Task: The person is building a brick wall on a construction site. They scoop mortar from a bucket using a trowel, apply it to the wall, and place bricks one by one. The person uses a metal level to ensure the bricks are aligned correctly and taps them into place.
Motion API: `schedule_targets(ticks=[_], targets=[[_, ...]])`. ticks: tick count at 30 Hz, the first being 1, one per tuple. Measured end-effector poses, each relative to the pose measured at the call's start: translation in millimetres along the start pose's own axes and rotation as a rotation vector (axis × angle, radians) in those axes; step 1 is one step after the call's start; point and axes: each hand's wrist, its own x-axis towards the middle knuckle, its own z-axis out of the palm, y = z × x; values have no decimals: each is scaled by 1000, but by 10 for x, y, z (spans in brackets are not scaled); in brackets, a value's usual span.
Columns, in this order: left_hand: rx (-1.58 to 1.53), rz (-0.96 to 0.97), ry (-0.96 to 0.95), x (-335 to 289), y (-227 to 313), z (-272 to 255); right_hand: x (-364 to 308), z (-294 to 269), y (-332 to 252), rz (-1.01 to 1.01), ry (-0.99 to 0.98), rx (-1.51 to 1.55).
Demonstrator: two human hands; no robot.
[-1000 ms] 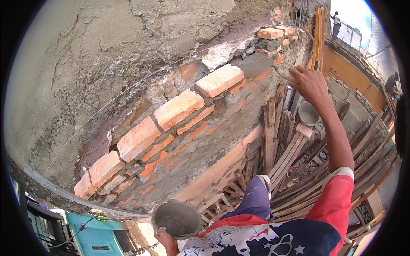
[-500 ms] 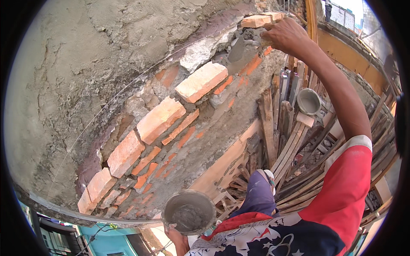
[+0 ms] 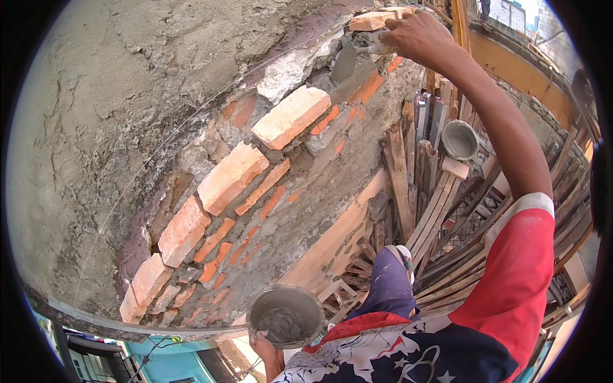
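Right hand [image 3: 415, 39] now nearer far bricks [image 3: 370, 21], fingers grasping trowel [image 3: 345, 64] | left hand [image 3: 267, 352] clutching bucket [image 3: 311, 307] of mortar [image 3: 281, 323] | step: apparently spreading mortar | next: likely calls for level blade

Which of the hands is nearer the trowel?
Right. The right hand holds the trowel; the left hand is well away, lower in view, holding the mortar bucket.
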Motion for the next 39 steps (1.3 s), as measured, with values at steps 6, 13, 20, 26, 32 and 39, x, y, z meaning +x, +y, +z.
schedule_targets(ticks=[6, 13, 20, 26, 32, 39], targets=[[110, 8, -58, 49, -32, -24, -48, 115, -31, -65, -46, 0], [14, -47, -34, -33, 104, 50, -98, 494, 39, -66, 134, 42], [-9, -99, -30, 6, -11, -31, -168, 464, 102, 47, 57, 94], [-208, -43, -81, 8, -196, -51, -181, 567, 69, 49, 8, 47], [175, -5, -57, 64, -255, -174, -342, 492, 181, 135, -126, 145], [-187, -94, -92, -25, 13, 143, -1029, 884, -333, 556, -86, 971]])
